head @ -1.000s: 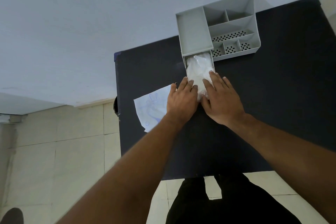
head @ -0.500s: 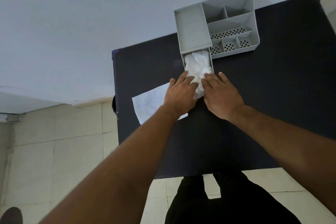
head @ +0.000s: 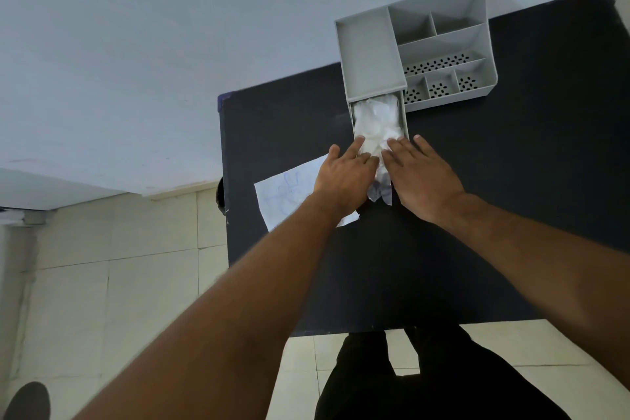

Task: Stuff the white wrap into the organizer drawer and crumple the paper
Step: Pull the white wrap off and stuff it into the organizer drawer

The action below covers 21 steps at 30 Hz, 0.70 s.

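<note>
My left hand [head: 344, 177] lies flat with its fingers straight and close together. The fingertips press on the near end of the white wrap [head: 376, 126], and the thumb is spread out to the side. My right hand [head: 422, 177] is just beside it and flat in the same way, with straight fingers whose tips rest on the same end of the wrap. Neither hand curls round anything.

Between my two hands a loose tail of the wrap hangs out toward me, and it looks to reach the dark table [head: 511, 198]. The rest of the wrap is bunched up inside the drawer [head: 406, 119]. The drawer stands pulled out from the near side of the grey organizer [head: 371, 54], under its left-hand tray. The wrap fills the drawer from wall to wall and rises to about its rim.

The paper [head: 286, 194] lies flat and uncrumpled on the table, nearer to me than the organizer and off to its left. It has faint blue pen lines on it. My left wrist covers its right edge, and I cannot tell whether the wrist touches it.

The organizer sits at the far edge of the table, against the pale wall [head: 136, 44]. The compartments on its right side have dotted floors. To the left of the organizer, past the table's edge, is a tiled floor [head: 119, 266]. My black trousers [head: 426, 385] show below the table's near edge.
</note>
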Each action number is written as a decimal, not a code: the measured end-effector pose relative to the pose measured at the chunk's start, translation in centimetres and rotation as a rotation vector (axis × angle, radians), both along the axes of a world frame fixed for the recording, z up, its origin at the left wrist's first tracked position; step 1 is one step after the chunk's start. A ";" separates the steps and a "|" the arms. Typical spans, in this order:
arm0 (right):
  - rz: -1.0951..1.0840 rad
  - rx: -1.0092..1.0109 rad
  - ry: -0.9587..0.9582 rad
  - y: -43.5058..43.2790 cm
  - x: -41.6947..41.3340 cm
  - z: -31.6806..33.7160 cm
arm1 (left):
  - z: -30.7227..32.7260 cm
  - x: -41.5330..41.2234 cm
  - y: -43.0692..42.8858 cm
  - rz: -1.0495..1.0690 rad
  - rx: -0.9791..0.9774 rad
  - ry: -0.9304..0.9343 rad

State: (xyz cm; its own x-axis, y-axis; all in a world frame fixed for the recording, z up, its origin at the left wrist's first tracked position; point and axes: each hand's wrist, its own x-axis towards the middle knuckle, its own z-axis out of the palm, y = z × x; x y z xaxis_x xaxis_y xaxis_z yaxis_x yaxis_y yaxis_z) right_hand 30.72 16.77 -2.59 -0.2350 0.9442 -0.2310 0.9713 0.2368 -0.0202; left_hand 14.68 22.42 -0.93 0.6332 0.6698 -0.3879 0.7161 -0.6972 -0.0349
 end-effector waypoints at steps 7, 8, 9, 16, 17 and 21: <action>-0.014 0.010 -0.030 -0.1 -0.4 0.3 | 0.5 -0.1 0.6 0.049 -0.009 -0.008; -0.019 0.019 -0.027 -0.1 -0.4 0.2 | 0.6 0.1 0.8 0.058 -0.007 0.004; -0.025 0.030 -0.021 -0.2 -0.5 0.2 | 0.8 0.3 1.0 0.068 -0.007 0.020; -0.023 0.020 -0.044 0.2 -0.4 0.6 | 0.6 2.1 2.4 0.109 0.058 0.178; -0.019 0.021 -0.048 0.2 -0.3 0.6 | 0.7 2.2 2.4 0.113 0.056 0.188; -0.022 -0.009 -0.088 0.5 -0.4 0.8 | 0.8 2.3 2.7 0.118 0.046 0.205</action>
State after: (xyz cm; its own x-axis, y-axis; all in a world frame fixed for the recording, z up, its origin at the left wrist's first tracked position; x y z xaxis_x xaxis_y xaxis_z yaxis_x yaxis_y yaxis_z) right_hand 30.36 17.27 -1.77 -0.1928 0.9467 -0.2580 0.9744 0.2158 0.0635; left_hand 17.02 25.10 -0.17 0.4605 0.7544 -0.4678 0.7671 -0.6034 -0.2179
